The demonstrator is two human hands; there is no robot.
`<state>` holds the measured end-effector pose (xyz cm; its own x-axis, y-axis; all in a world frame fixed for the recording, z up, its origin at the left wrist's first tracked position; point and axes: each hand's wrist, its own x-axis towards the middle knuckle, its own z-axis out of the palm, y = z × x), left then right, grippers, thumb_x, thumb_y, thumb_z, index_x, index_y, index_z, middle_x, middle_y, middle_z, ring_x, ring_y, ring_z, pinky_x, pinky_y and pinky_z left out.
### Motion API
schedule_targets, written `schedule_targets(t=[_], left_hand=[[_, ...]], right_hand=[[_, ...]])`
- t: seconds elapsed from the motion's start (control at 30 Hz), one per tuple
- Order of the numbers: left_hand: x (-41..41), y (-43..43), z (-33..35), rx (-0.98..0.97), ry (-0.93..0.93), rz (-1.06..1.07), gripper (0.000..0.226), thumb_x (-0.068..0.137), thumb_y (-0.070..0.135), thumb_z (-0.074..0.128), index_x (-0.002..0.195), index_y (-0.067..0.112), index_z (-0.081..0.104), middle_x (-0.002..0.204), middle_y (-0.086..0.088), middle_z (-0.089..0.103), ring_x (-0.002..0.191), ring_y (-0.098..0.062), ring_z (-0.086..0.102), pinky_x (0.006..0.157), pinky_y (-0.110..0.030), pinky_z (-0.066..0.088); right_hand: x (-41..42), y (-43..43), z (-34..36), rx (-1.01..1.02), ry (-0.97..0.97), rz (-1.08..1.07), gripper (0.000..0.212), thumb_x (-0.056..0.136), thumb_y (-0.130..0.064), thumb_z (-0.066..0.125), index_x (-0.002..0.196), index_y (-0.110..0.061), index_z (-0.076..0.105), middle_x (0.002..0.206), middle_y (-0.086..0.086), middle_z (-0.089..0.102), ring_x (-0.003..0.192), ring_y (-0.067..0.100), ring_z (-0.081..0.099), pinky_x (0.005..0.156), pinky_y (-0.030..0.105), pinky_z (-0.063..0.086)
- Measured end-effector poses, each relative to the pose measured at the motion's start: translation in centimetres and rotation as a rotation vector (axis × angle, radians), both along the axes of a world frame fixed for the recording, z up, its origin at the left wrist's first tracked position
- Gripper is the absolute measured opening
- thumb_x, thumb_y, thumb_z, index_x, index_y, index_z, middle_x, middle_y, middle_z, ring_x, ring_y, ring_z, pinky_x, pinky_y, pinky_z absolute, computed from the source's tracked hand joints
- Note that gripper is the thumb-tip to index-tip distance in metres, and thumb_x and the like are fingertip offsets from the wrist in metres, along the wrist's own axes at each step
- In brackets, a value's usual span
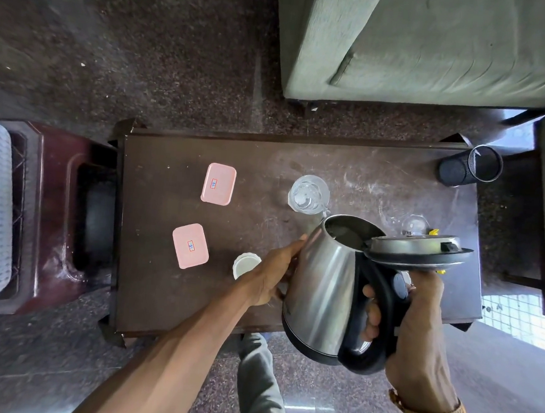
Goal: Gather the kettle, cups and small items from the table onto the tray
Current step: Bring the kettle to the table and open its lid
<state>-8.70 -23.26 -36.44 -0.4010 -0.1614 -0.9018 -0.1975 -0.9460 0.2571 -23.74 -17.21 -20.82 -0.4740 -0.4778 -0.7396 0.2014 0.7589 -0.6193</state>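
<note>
Dark table, 2 pink boxes, labels unreadable

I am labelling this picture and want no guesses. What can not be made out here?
Head view.
The small white round container: partly under the left hand; its kind is unclear.
The clear glass cup at the right and a yellow item: partly behind the open lid of the stainless steel kettle.
Print on the far pink rectangular box and the near pink one: too small to read.
The tray: cannot be identified.
</note>
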Motion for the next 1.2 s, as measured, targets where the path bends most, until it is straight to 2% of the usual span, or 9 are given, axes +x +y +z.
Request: schedule_targets(t=[0.2, 0.33, 0.47, 0.73, 1.0, 1.07, 1.2], left_hand=[[-0.1, 0.3, 0.1, 0.016, 0.000, 0.009, 0.079, 0.064, 0.091, 0.054, 0.107, 0.027, 0.072, 0.107, -0.005, 0.072, 0.102, -0.028, 0.065, 0.079, -0.046, 0.052], [-0.1, 0.5, -0.2, 0.013, 0.004, 0.008, 0.078, 0.064, 0.090, 0.055, 0.107, 0.027, 0.071, 0.108, -0.003, 0.072, 0.103, -0.027, 0.065, 0.080, -0.048, 0.051], [-0.1, 0.7, -0.3, 0.017, -0.003, 0.006, 0.077, 0.066, 0.089, 0.055, 0.098, 0.022, 0.073, 0.096, -0.004, 0.069, 0.088, -0.025, 0.061, 0.077, -0.040, 0.049], [-0.2, 0.9, -0.5, 0.013, 0.015, 0.005, 0.070, 0.067, 0.086, 0.055, 0.102, 0.028, 0.071, 0.095, 0.001, 0.071, 0.090, -0.023, 0.064, 0.068, -0.041, 0.049], [0.0, 1.3, -1.3, -0.001, 0.022, 0.013, 0.069, 0.062, 0.088, 0.057, 0.092, 0.027, 0.073, 0.074, 0.007, 0.071, 0.078, -0.019, 0.061, 0.065, -0.038, 0.048], [0.0, 1.3, -1.3, 0.006, 0.027, 0.015, 0.070, 0.060, 0.088, 0.057, 0.093, 0.027, 0.072, 0.077, 0.007, 0.070, 0.078, -0.019, 0.060, 0.067, -0.040, 0.047], [0.0, 1.4, -1.4, 0.010, 0.030, 0.015, 0.077, 0.058, 0.089, 0.058, 0.101, 0.026, 0.072, 0.094, 0.002, 0.072, 0.092, -0.023, 0.063, 0.076, -0.044, 0.050]], right_hand=[[-0.2, 0.1, -0.1, 0.012, 0.010, 0.005, 0.070, 0.071, -0.074, 0.045, 0.062, -0.008, 0.067, 0.051, 0.013, 0.050, 0.044, 0.023, 0.042, 0.048, 0.033, 0.037], [-0.2, 0.1, 0.0, 0.016, 0.007, 0.005, 0.071, 0.071, -0.076, 0.045, 0.062, -0.009, 0.066, 0.051, 0.013, 0.050, 0.044, 0.022, 0.042, 0.048, 0.032, 0.037], [-0.1, 0.2, 0.1, 0.016, 0.022, 0.002, 0.072, 0.069, -0.078, 0.045, 0.060, -0.010, 0.066, 0.051, 0.013, 0.051, 0.044, 0.022, 0.043, 0.048, 0.032, 0.037], [-0.2, 0.2, 0.2, 0.018, 0.034, 0.007, 0.075, 0.069, -0.082, 0.045, 0.061, -0.010, 0.067, 0.051, 0.012, 0.052, 0.043, 0.022, 0.044, 0.047, 0.031, 0.038], [-0.1, 0.1, 0.2, 0.031, 0.024, 0.007, 0.078, 0.068, -0.084, 0.046, 0.062, -0.009, 0.068, 0.050, 0.012, 0.051, 0.043, 0.023, 0.043, 0.048, 0.033, 0.038], [-0.1, 0.1, 0.2, 0.034, 0.024, 0.007, 0.077, 0.069, -0.082, 0.046, 0.062, -0.009, 0.068, 0.050, 0.012, 0.051, 0.044, 0.022, 0.043, 0.048, 0.033, 0.038], [-0.1, 0.0, 0.3, 0.038, 0.031, 0.010, 0.079, 0.067, -0.085, 0.046, 0.062, -0.010, 0.068, 0.050, 0.011, 0.051, 0.044, 0.022, 0.043, 0.048, 0.033, 0.038]])
